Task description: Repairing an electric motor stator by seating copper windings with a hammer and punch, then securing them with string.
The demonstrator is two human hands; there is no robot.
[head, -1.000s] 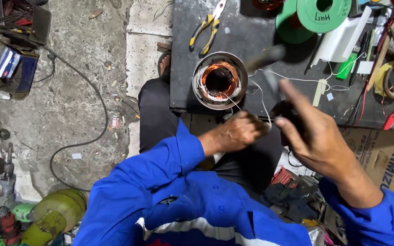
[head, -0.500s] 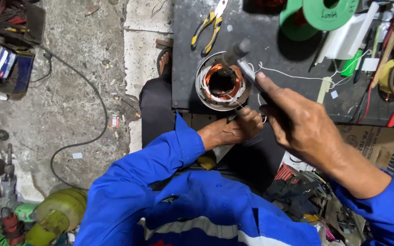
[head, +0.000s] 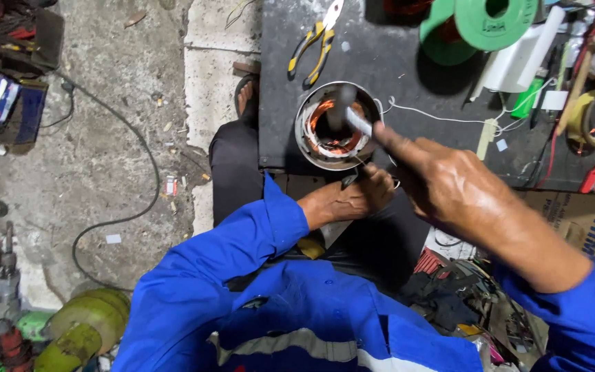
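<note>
1. The right hand point(head: 463, 189) gripped a blurred tool, probably a hammer point(head: 347, 114), over the motor stator point(head: 335, 127) on the dark bench point(head: 408, 62).
2. The left hand point(head: 356, 196), fingers curled together, pinched something small just below the stator.

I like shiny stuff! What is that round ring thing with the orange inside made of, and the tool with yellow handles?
The ring looks like dull grey metal, with glossy copper-coloured wire coiled inside. The pliers seem to be steel jaws with yellow and black grips, probably plastic or rubber.
</note>
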